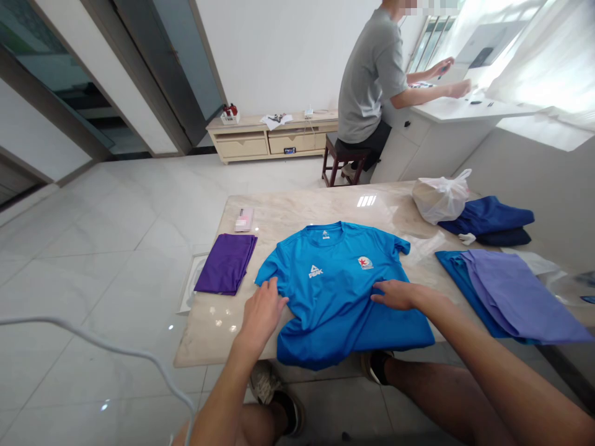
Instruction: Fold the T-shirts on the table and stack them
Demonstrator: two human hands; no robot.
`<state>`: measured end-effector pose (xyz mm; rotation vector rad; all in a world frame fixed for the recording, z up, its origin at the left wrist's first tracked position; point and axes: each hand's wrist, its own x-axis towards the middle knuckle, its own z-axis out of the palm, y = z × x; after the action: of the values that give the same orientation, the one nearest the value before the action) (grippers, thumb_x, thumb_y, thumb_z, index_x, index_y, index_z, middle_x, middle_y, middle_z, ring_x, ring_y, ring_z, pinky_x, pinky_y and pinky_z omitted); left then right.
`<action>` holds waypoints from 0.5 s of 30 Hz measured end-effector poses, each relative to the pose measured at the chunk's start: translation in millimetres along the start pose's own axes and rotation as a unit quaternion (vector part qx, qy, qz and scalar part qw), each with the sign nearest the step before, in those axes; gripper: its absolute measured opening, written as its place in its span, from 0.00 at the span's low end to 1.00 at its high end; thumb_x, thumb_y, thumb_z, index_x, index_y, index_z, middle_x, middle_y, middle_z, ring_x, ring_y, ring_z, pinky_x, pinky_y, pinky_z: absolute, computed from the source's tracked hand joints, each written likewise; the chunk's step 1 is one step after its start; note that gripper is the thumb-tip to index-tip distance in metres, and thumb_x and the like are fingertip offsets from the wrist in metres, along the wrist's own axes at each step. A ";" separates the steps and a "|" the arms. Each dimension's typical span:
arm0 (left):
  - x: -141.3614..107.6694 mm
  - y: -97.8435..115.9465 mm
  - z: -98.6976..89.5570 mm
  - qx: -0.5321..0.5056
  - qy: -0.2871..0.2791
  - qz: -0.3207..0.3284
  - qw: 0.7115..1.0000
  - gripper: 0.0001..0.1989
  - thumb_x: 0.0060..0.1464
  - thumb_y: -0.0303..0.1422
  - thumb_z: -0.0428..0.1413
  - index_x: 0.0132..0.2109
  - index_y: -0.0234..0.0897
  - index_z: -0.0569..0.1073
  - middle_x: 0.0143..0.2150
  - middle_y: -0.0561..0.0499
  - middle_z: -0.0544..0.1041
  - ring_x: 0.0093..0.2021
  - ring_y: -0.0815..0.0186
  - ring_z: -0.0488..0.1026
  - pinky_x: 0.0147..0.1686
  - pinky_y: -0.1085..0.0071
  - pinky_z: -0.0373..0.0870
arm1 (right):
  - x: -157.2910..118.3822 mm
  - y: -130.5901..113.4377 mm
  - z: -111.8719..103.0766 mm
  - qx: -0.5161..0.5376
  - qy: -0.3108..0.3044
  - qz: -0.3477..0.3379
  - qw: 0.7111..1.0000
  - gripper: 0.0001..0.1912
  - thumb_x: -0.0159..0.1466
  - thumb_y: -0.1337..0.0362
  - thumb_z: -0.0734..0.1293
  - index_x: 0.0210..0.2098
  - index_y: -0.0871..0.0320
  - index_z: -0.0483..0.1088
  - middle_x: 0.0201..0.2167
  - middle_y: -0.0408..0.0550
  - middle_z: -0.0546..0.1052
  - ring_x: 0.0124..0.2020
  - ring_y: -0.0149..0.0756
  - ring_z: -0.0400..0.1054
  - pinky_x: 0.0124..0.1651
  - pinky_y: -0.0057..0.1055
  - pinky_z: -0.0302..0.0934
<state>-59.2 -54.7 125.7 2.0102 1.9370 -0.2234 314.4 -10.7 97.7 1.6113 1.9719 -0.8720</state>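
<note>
A blue short-sleeved T-shirt lies spread on the table, its collar toward the far side and its lower part hanging past the near edge. White "PEAK" lettering and a round badge show on its chest. My left hand is at the shirt's left sleeve, thumb apart from the fingers, which touch the cloth near the hem. On the right of the shirt's body, below the badge, rests my right hand with its fingers stretched out and apart. Creases run through the cloth between both hands.
Left of the shirt are folded purple cloth and a pink box. Lavender cloth, dark blue cloth and a white plastic bag lie right on the marble table. Another person sits beyond on a stool.
</note>
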 end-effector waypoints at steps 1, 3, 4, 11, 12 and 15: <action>2.2 6.2 5.8 -0.015 0.002 0.042 0.999 0.30 0.72 0.39 0.54 0.74 0.34 0.63 0.68 0.32 0.75 0.68 0.45 0.74 0.60 0.58 0.73 | 0.4 5.3 -1.3 0.002 0.018 -0.003 1.000 0.31 0.76 0.53 0.61 0.69 0.67 0.73 0.68 0.69 0.75 0.69 0.64 0.71 0.71 0.55 0.63; 7.2 18.6 20.2 -0.052 -0.007 0.130 0.990 0.36 0.71 0.37 0.55 0.79 0.34 0.56 0.74 0.31 0.69 0.73 0.46 0.68 0.67 0.56 0.70 | 3.3 18.5 -1.2 0.000 0.069 0.004 0.998 0.34 0.76 0.53 0.60 0.73 0.67 0.69 0.71 0.68 0.72 0.71 0.63 0.69 0.73 0.54 0.61; 10.2 23.8 28.3 -0.069 -0.012 0.171 0.983 0.38 0.71 0.36 0.55 0.80 0.34 0.53 0.75 0.31 0.68 0.74 0.46 0.67 0.69 0.54 0.68 | 6.0 25.4 0.7 -0.003 0.098 0.013 0.995 0.35 0.76 0.53 0.59 0.75 0.67 0.66 0.73 0.68 0.70 0.72 0.63 0.67 0.75 0.55 0.59; 33.8 26.8 72.8 -0.038 -0.048 0.166 0.984 0.42 0.70 0.32 0.53 0.83 0.34 0.44 0.82 0.27 0.55 0.82 0.40 0.53 0.75 0.45 0.60 | 37.4 46.9 36.7 -0.019 0.201 0.047 0.978 0.49 0.71 0.47 0.63 0.83 0.60 0.45 0.84 0.62 0.43 0.83 0.64 0.37 0.79 0.62 0.46; 36.5 23.6 75.6 -0.028 -0.057 0.143 0.988 0.45 0.69 0.32 0.56 0.83 0.32 0.42 0.82 0.24 0.52 0.82 0.36 0.50 0.75 0.44 0.60 | 41.3 47.6 41.1 -0.022 0.201 0.050 0.978 0.50 0.71 0.47 0.63 0.84 0.62 0.43 0.84 0.63 0.41 0.84 0.63 0.35 0.80 0.61 0.44; 44.3 12.7 77.5 -0.003 -0.049 0.096 0.994 0.51 0.65 0.35 0.61 0.83 0.30 0.41 0.82 0.19 0.46 0.82 0.30 0.46 0.73 0.41 0.60 | 48.4 53.0 48.0 -0.022 0.169 0.072 0.983 0.52 0.72 0.45 0.62 0.82 0.72 0.42 0.83 0.71 0.40 0.83 0.63 0.37 0.81 0.56 0.43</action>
<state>-34.7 -40.2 40.1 2.1238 1.6723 -0.2629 353.1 -5.0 20.7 1.9521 2.0421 -0.5224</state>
